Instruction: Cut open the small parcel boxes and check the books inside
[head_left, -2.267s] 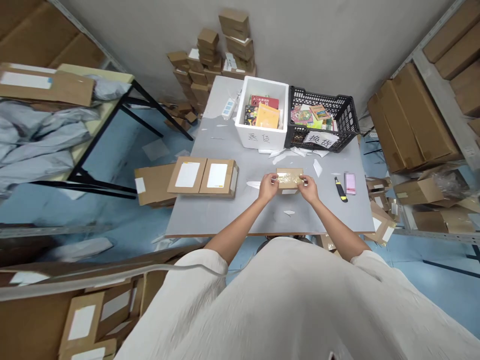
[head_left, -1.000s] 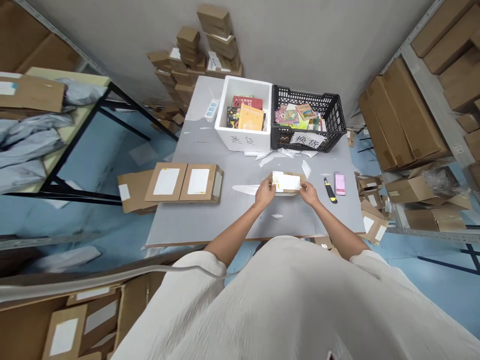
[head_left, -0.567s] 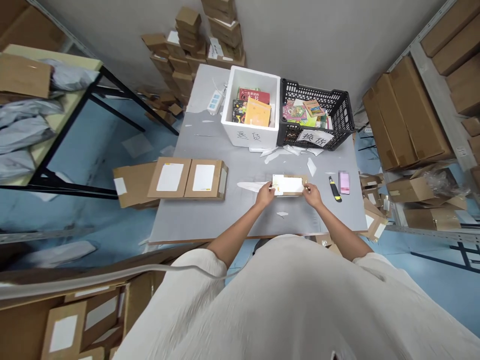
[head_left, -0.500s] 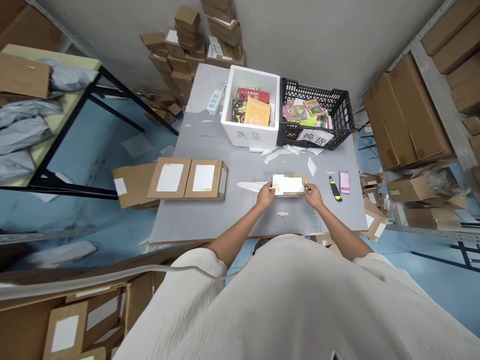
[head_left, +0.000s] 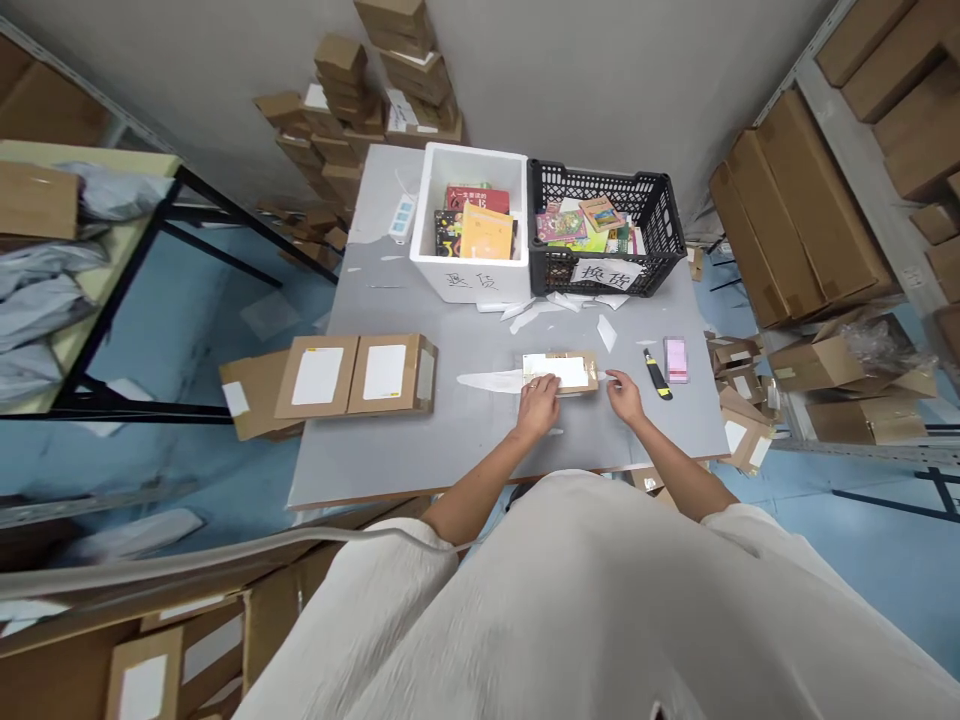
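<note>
A small cardboard box (head_left: 592, 368) lies on the grey table, a white label (head_left: 573, 372) on its top. My left hand (head_left: 538, 406) rests on the box's left part, fingers laid over its top and near edge. Just off the right end is my right hand (head_left: 625, 398), its fingertips pinched at a small white strip of paper (head_left: 604, 376). Whether that strip still touches the box, I cannot tell. To the right of this hand lie a black and yellow box cutter (head_left: 658, 376) and a phone (head_left: 676, 360) with a pink screen.
Two labelled cardboard boxes (head_left: 386, 372) stand side by side at the left. Behind are a white foam bin (head_left: 472, 283) of books and a black crate (head_left: 551, 258) of books. Paper scraps (head_left: 532, 318) and a power strip (head_left: 403, 218) lie on the table (head_left: 360, 460).
My left hand has moved from the box's left end onto its top. My right hand has drawn slightly away from the right end. The view has shifted a little.
</note>
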